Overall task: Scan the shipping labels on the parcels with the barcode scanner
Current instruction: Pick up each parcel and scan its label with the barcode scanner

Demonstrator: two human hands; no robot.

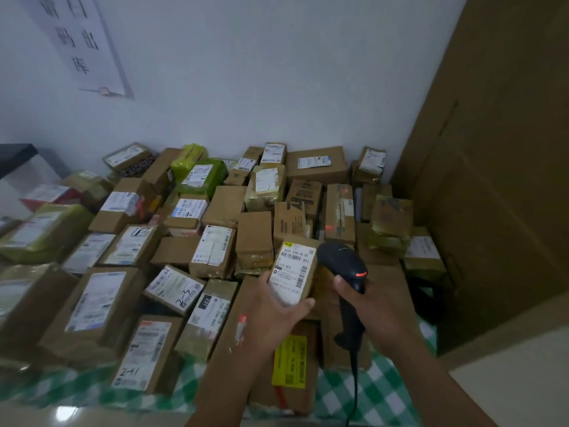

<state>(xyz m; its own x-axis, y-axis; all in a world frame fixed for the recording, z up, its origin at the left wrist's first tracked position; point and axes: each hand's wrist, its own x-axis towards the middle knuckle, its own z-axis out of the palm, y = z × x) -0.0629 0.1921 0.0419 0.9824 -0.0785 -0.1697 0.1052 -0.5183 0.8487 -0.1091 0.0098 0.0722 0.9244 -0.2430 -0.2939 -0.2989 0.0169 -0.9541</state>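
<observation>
Parcels (pixel 212 251) lie heaped across the tabletop (pixel 381 392), from its near edge to the far edge under the wall (pixel 277 87), and many show white labels. The step in hand looks like presenting one parcel for a read. Over the near right part of the tabletop, the left hand (pixel 277 306) cradles a small parcel (pixel 303 241) from below, fingers curled under it and thumb pressed on the near end of its shipping label (pixel 292 272), which faces up. The right hand (pixel 369 300) is wrapped round the handle of the barcode scanner (pixel 343 263), whose cable (pixel 355 383) hangs toward the near edge. I cannot tell whether a finger is on the trigger.

The scanner's head sits just beside the label's right edge, but its nose points away toward the far edge. Red spots (pixel 328 227) glow on a brown box (pixel 338 211) farther back, so the beam seems to pass over the held label. The next move, as I judge it, calls for tipping the nose down and left onto the barcode, or lifting the parcel into the beam, then holding both steady.
</observation>
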